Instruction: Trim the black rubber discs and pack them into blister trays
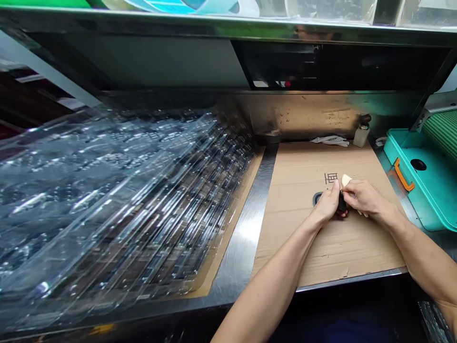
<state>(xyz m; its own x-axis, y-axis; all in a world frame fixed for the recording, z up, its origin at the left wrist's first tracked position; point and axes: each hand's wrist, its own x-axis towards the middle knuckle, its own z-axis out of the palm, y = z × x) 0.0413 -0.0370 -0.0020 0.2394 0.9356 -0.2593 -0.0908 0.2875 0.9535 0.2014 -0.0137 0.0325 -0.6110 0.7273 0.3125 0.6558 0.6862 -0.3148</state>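
Observation:
Over a flat cardboard sheet (314, 247), my two hands meet around a small black part (342, 203). My left hand (328, 202) is closed on the part from the left. My right hand (366, 196) is closed with fingertips pinched at the part's upper right side, and a pale cream piece (346, 180) sticks up at those fingers. Whether that piece is a cloth or something else is too small to tell. A dark round ring (316, 198) lies on the cardboard just left of my left hand, partly hidden by it.
Stacked clear plastic trays (143, 200) cover the left side. A teal bin (428, 190) with an orange handle (404, 175) stands at the right, a black disc (418, 165) inside. A small bottle (362, 135) and white glove (331, 140) lie near the back; a metal shelf edge (200, 29) crosses above.

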